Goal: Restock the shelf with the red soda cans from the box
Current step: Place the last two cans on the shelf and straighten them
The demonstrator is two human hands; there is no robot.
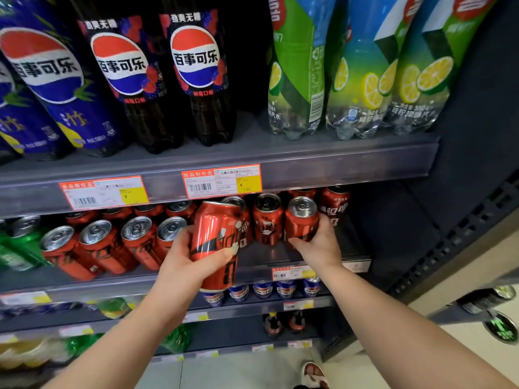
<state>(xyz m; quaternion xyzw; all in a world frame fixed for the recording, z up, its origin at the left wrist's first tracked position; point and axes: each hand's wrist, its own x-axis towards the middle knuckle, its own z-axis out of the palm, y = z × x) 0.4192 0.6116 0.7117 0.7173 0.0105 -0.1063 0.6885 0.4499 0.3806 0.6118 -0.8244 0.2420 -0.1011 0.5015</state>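
One wide-angle camera, worn on the person's head, looks forward and slightly down at a store shelf unit, near enough that both hands reach it. The red soda can [216, 242] in the left hand [182, 259] sits at frame centre. The right hand [317, 245] grips a shelved can [302, 220] just toward 3 o'clock. Forearms enter from 7 and 5 o'clock. The upper shelf [337, 161] crosses above centre, and the floor [238, 372] lies at 6 o'clock.

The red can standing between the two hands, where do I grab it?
Probably round its curved side, from the front. The red can stands upright, the upper shelf hangs low over its lid, and other cans sit close on both sides.
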